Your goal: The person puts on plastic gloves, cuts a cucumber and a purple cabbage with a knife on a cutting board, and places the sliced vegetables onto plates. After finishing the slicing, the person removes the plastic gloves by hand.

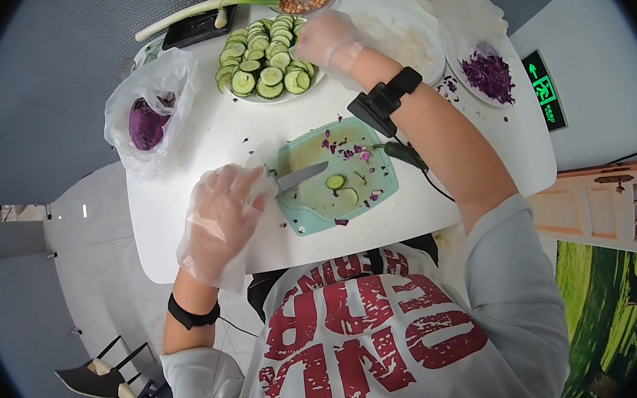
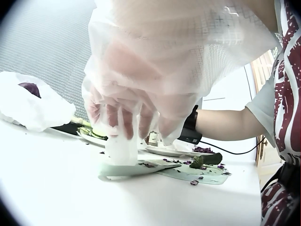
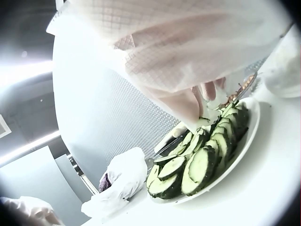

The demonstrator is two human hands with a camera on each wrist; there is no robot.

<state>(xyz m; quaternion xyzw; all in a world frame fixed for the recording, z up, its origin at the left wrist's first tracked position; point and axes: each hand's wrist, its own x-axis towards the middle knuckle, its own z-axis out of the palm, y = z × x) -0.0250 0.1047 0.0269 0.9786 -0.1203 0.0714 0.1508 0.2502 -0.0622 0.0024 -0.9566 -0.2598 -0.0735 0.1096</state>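
Observation:
My gloved left hand (image 1: 221,216) is at the left edge of a teal cutting board (image 1: 309,221), its fingers reaching down to the pale handle of a knife (image 1: 305,176). The blade points right across the board. In the left wrist view those fingers (image 2: 128,121) hang loosely and fairly straight. My gloved right hand (image 1: 329,40) is over the right side of a white plate (image 3: 256,115) of sliced cucumber (image 1: 270,76). Its bunched fingers (image 3: 188,106) pinch a cucumber slice, mostly hidden by the glove. Two cucumber slices (image 1: 347,196) and purple cabbage scraps (image 1: 362,156) lie on the board.
A plastic bag (image 1: 171,75) holds purple cabbage (image 1: 148,125) at the left. A scallion (image 1: 204,13) and a dish of brown nuts (image 1: 306,0) lie at the back. Shredded purple cabbage (image 1: 487,78) and a plate of pale shreds (image 1: 399,40) are at the right.

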